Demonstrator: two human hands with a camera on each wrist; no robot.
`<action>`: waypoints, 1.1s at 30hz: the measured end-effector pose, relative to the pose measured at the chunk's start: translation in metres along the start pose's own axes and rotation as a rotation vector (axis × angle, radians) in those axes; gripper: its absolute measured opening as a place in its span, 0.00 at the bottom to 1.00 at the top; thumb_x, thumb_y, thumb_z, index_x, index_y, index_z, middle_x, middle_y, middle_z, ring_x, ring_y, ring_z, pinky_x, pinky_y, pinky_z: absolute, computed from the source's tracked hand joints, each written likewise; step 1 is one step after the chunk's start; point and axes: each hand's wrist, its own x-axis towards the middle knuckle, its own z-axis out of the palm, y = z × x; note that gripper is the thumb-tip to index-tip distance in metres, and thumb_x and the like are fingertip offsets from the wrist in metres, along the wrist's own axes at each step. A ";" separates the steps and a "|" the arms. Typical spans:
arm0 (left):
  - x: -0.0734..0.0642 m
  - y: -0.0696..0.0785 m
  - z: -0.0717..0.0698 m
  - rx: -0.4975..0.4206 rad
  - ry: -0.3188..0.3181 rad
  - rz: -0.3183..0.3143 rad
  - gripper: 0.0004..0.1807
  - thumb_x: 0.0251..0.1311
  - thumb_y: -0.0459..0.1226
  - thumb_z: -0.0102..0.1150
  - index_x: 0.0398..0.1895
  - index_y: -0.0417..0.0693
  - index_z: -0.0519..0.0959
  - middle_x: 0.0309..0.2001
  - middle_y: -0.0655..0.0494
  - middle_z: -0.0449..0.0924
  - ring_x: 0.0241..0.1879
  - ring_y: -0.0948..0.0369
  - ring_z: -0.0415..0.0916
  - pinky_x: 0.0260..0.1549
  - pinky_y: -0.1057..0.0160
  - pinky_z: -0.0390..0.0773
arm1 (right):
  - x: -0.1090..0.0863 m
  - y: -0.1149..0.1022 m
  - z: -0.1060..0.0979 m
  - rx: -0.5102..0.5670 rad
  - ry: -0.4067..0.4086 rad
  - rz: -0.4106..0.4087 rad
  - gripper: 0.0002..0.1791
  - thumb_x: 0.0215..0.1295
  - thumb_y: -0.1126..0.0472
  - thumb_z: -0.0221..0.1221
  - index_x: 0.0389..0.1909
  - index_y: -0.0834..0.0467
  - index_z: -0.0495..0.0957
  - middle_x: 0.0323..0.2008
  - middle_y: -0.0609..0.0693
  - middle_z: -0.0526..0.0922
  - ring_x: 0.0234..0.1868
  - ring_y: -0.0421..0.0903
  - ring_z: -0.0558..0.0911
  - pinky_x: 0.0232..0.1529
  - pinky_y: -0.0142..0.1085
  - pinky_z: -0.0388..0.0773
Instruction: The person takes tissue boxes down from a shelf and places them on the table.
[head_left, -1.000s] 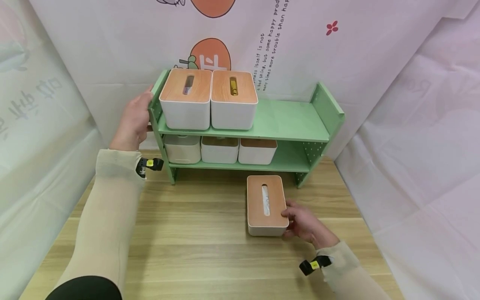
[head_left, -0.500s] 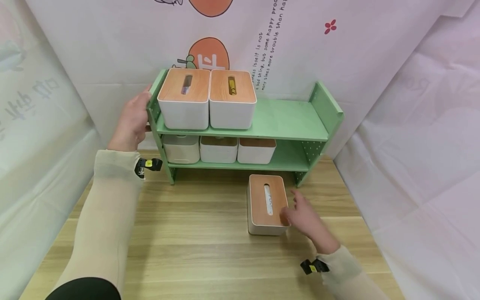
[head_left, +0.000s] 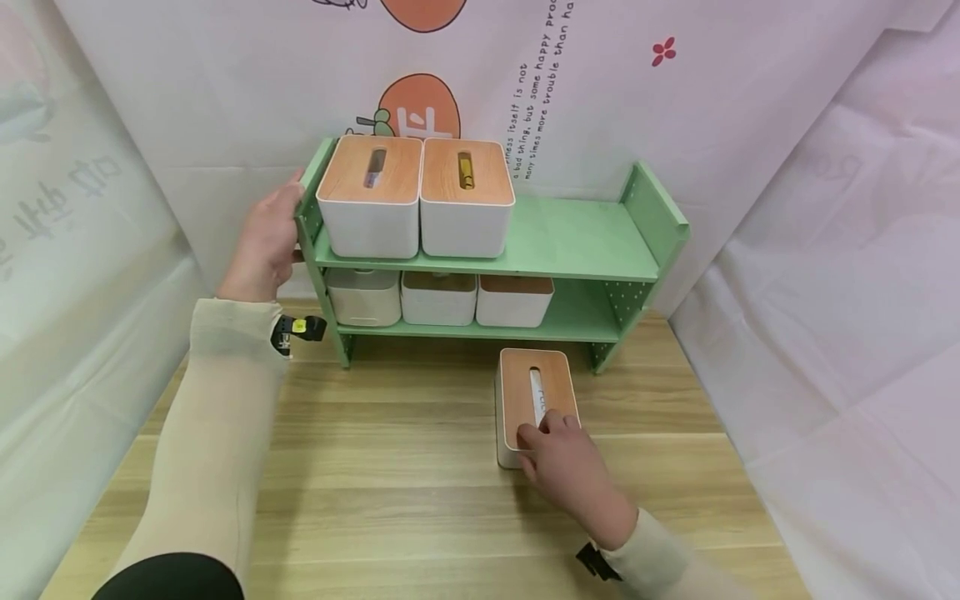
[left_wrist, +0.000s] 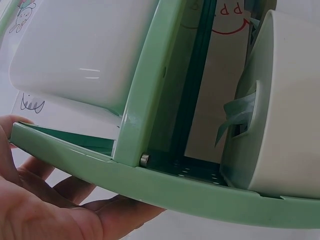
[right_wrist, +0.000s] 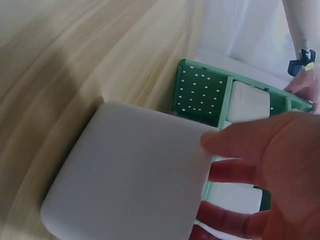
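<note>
The front box [head_left: 522, 400], white-walled with a wood-grain lid and rounded corners, sits on the desk [head_left: 375, 467] toward the far right corner; something white shows in its slot. The right grip [head_left: 566, 462] bends over the lid's near end, covering it; whether the fingers pinch, I cannot tell. Just behind, along the far edge, stands the green rack [head_left: 581, 242], its left panel clamped in the left grip [head_left: 268, 237]. Two similar boxes [head_left: 375, 229] fill the upper shelf's left end; three pale containers [head_left: 438, 304] line the lower.
</note>
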 end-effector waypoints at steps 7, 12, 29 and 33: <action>-0.001 0.000 0.000 -0.008 -0.003 0.002 0.23 0.76 0.58 0.35 0.72 0.83 0.60 0.77 0.64 0.52 0.65 0.52 0.62 0.52 0.48 0.71 | -0.002 -0.003 -0.005 0.011 -0.052 0.104 0.10 0.55 0.61 0.70 0.28 0.50 0.75 0.24 0.50 0.66 0.24 0.50 0.64 0.21 0.39 0.65; 0.000 0.000 -0.001 -0.003 -0.004 -0.002 0.23 0.76 0.58 0.35 0.72 0.83 0.60 0.77 0.65 0.51 0.65 0.53 0.61 0.53 0.48 0.70 | -0.005 0.004 -0.012 0.018 -0.133 0.199 0.11 0.56 0.62 0.68 0.27 0.50 0.73 0.25 0.52 0.66 0.25 0.51 0.64 0.19 0.40 0.66; 0.002 -0.001 -0.001 0.004 -0.004 0.000 0.23 0.76 0.59 0.33 0.72 0.84 0.60 0.77 0.63 0.52 0.64 0.52 0.63 0.53 0.48 0.70 | 0.006 -0.006 -0.008 -0.071 -0.119 0.238 0.14 0.60 0.57 0.68 0.45 0.56 0.81 0.27 0.59 0.67 0.19 0.52 0.61 0.17 0.41 0.62; 0.002 -0.001 0.000 0.004 -0.005 -0.002 0.24 0.76 0.59 0.33 0.72 0.84 0.59 0.77 0.63 0.51 0.64 0.52 0.63 0.54 0.48 0.69 | 0.005 -0.005 -0.009 -0.069 -0.147 0.257 0.14 0.61 0.59 0.67 0.48 0.55 0.81 0.28 0.60 0.68 0.20 0.52 0.62 0.16 0.41 0.64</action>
